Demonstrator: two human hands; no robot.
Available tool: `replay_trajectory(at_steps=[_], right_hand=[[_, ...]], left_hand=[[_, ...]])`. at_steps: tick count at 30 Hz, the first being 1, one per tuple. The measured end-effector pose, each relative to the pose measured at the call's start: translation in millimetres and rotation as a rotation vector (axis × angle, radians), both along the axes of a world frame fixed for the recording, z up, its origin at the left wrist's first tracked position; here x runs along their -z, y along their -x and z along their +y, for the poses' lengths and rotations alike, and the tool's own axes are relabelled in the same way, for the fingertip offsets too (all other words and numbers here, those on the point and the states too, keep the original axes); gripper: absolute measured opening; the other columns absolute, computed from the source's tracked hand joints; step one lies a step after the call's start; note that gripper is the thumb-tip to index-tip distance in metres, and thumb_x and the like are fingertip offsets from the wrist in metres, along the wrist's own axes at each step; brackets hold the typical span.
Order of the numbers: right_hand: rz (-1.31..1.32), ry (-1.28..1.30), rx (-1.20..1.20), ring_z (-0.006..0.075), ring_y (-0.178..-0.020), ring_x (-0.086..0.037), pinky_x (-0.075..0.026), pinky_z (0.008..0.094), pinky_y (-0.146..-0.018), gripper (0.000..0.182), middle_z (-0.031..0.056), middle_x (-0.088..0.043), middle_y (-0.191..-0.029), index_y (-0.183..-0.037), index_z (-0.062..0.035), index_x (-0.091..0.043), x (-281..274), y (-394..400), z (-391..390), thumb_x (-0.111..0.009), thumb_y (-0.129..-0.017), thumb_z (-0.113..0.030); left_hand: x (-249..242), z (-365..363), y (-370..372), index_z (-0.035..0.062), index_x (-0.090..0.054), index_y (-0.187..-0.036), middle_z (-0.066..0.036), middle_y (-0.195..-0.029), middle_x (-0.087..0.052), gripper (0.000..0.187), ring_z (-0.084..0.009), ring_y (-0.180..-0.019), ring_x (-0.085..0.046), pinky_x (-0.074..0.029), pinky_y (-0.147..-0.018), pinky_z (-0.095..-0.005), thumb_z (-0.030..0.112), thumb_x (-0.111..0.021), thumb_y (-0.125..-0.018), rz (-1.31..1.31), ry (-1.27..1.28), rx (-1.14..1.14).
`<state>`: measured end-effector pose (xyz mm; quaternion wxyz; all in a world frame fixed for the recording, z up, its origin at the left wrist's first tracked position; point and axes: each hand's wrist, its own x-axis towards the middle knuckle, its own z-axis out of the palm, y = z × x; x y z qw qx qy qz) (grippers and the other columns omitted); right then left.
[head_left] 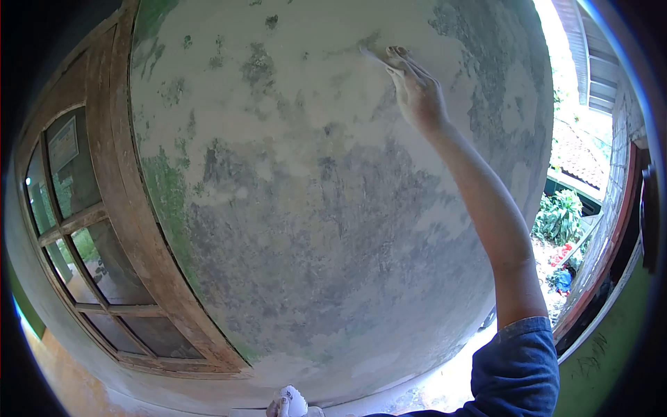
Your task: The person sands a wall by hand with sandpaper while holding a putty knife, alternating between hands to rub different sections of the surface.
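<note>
My right hand (419, 94) is raised high against the wall (333, 181), its fingers closed on a thin flat scraper (376, 58). Seen nearly edge-on, the scraper has its edge at the wall surface. Pale filler is smeared over much of the wall, with grey and green patches showing through. At the bottom edge of the view, my left hand (283, 405) is partly cut off. A white lump of putty (297, 401) sits at its fingers; whatever carries the lump is mostly hidden.
A wooden-framed window (104, 243) with several panes lies to the left. Daylight enters at the right, where a leafy plant (558, 217) and a tiled roof (580, 161) are outside. A green wall (601, 361) with a reddish frame stands at the far right.
</note>
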<state>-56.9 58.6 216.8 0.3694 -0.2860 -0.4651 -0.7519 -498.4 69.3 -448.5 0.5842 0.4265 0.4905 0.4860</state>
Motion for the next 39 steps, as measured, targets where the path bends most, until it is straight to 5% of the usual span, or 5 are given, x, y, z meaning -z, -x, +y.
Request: replay_trajectory(at_steps=[5,11,22,25,39], right_hand=[[0.855,0.224,-0.237,0.0203,-0.1,-0.062,-0.052,0.0313,-0.088,0.025,0.0088,-0.066,-0.105,-0.103,-0.0112,-0.064,-11,23,-41,-0.054,-0.085,0.002],[0.062,0.212,-0.093,0.0191,-0.102,-0.062,-0.052,0.0281,-0.087,0.031,0.0082,-0.066,-0.104,-0.112,-0.0135,-0.062,4,15,-11,-0.053,-0.086,0.001],[0.041,0.233,-0.071,0.0217,-0.087,-0.065,-0.055,0.0325,-0.073,0.02,0.0124,-0.066,-0.098,-0.105,-0.0112,-0.062,2,1,-31,-0.054,-0.087,-0.006],[0.716,0.117,-0.136,0.0204,-0.088,-0.065,-0.056,0.0323,-0.075,0.019,0.0094,-0.066,-0.099,-0.104,-0.0127,-0.062,-10,-4,-30,-0.055,-0.087,-0.007],[0.049,0.115,0.043,0.0209,-0.097,-0.064,-0.054,0.0326,-0.082,0.023,0.0067,-0.066,-0.106,-0.111,-0.0161,-0.063,13,-20,-16,-0.048,-0.093,-0.015]], left_hand=[[5,-1,1,0.0,-0.065,-0.102,-0.009,-0.105,-0.064,0.022,-0.0182,-0.096,-0.06,-0.049,-0.085,-0.0328,0.016,-0.06,-0.087,0.01,0.015,-0.018],[10,0,7,0.0,-0.065,-0.103,-0.009,-0.105,-0.064,0.023,-0.0183,-0.096,-0.06,-0.049,-0.086,-0.0329,0.016,-0.06,-0.087,0.033,0.028,-0.046],[15,4,9,-0.0001,-0.064,-0.104,-0.009,-0.106,-0.064,0.023,-0.0186,-0.097,-0.06,-0.049,-0.086,-0.0331,0.016,-0.06,-0.087,0.042,0.041,-0.1],[18,0,7,-0.0001,-0.064,-0.104,-0.009,-0.106,-0.064,0.023,-0.0186,-0.097,-0.06,-0.049,-0.086,-0.0332,0.016,-0.06,-0.087,0.043,0.053,-0.113],[13,18,-4,-0.0001,-0.064,-0.105,-0.009,-0.107,-0.064,0.024,-0.019,-0.098,-0.06,-0.049,-0.087,-0.0334,0.016,-0.06,-0.087,0.073,0.035,-0.144]])
